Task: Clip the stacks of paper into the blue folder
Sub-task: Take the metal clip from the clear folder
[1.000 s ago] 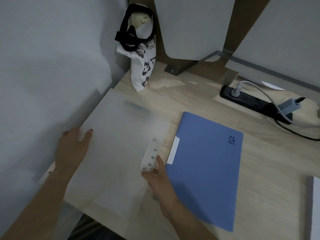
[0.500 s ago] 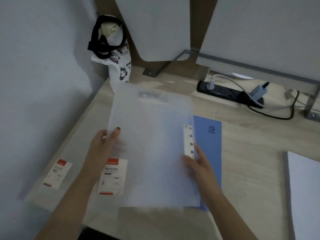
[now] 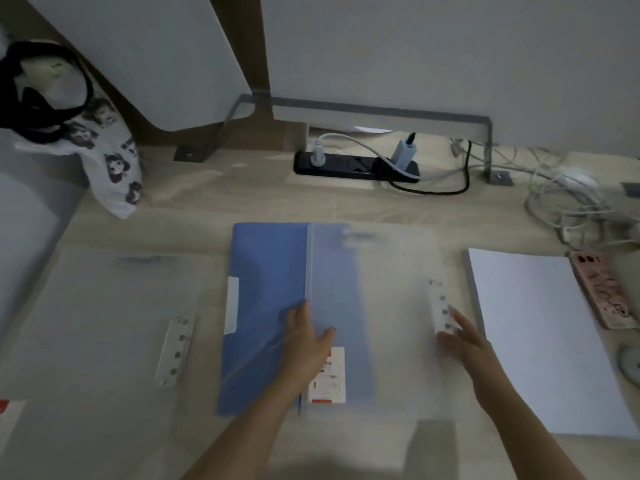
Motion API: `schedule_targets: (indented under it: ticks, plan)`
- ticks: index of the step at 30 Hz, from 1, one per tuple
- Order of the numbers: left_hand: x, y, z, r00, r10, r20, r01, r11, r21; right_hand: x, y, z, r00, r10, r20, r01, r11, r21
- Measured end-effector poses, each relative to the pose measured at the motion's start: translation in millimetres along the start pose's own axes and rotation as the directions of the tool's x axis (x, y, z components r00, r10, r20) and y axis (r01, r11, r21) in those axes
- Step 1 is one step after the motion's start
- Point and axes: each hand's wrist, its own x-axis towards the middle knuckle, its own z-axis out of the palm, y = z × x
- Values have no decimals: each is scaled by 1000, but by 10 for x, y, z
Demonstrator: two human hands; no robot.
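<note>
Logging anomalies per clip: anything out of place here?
One thing: a translucent folder lies over the right half of the blue folder, so it is partly covered. The paper stack lies neatly beside.

Head view: our only camera.
We look forward and steeply down over the surface (image 3: 214, 199) from close above, left hand (image 3: 306, 344) and right hand (image 3: 464, 337) entering from the lower edge, facing the rear panels (image 3: 415, 64).
</note>
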Motion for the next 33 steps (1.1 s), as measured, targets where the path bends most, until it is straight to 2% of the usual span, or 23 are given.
schedule_targets:
  ticks: [4, 7, 10, 14, 16, 18, 22, 24, 26, 28, 30, 32, 33]
  plan:
    - [-23, -1, 11, 989, -45, 144, 54, 997, -63, -47, -119, -62, 997, -75, -8, 74, 997, -20]
    - [-47, 106, -143, 961, -112, 253, 154, 976, -153, -180, -338, -152, 998, -67, 20, 64, 989, 134]
    - [-123, 270, -353, 937, -118, 329, 185, 966, -180, -392, -604, -177, 979, -113, 170, 69, 968, 243]
    - [-292, 648, -550, 930, 6, 368, 90, 966, -242, -657, -949, 110, 898, -207, 387, 146, 972, 182]
    - [-305, 801, -650, 930, 34, 367, 92, 943, -320, -719, -1065, 362, 857, -242, 455, 213, 970, 116]
    - [-241, 884, -770, 939, 83, 334, 61, 916, -397, -764, -1141, 638, 814, -260, 520, 275, 960, 50]
    - [-374, 864, -1145, 986, 132, 102, -90, 936, -341, -771, -1164, 1125, 692, -229, 684, 341, 940, -30]
    - [-513, 720, -1388, 984, 178, 31, -156, 923, -353, -655, -1072, 1313, 670, -168, 723, 347, 932, -105]
    - [-653, 550, -1616, 989, 147, -25, -147, 930, -338, -458, -887, 1494, 699, -110, 707, 386, 890, -242]
    - [-656, 368, -1783, 988, 100, -117, -135, 932, -335, -201, -652, 1633, 775, -90, 625, 421, 812, -405]
    - [-620, 191, -1885, 975, 36, -221, -116, 925, -362, 39, -430, 1688, 841, -105, 530, 460, 654, -601]
    - [-566, -33, -1965, 955, -29, -294, -81, 931, -357, 172, -266, 1677, 862, -111, 495, 485, 465, -740]
    - [-525, -174, -2002, 949, -64, -310, -57, 929, -367, 198, -200, 1668, 867, -95, 488, 481, 410, -775]
